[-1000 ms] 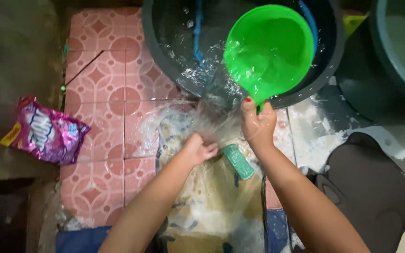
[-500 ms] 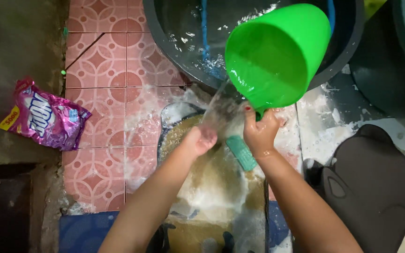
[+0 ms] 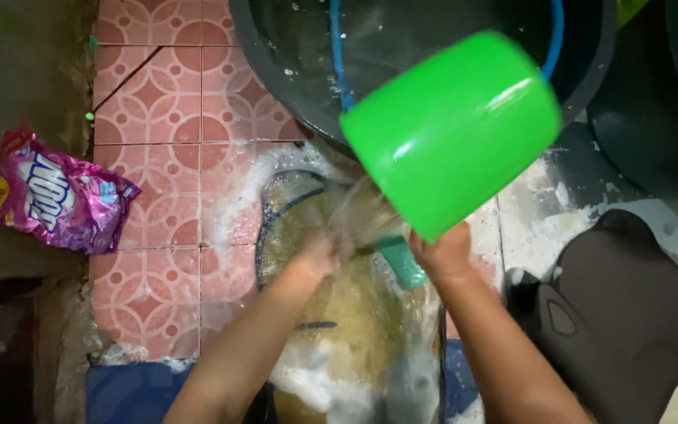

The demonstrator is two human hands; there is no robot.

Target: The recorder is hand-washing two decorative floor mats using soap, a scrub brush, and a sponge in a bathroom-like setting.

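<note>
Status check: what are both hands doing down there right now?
Right hand tips green dipper, water pouring. Left hand rubs soapy tan mat under the stream. Green scrub brush lies between hands; nothing blocking.

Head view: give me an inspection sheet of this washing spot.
Surface: pink patterned floor tiles, wet and soapy near the hands.
Job's things: green dipper tipped, water pouring onto soapy tan cloth; teal scrub brush on it.
Clutter: pink detergent packet at left.
Grippers: right hand holds dipper; left hand under the water, blurred.
Cables: blue hose in dark tub.
Surroundings: dark stool at right.
</note>
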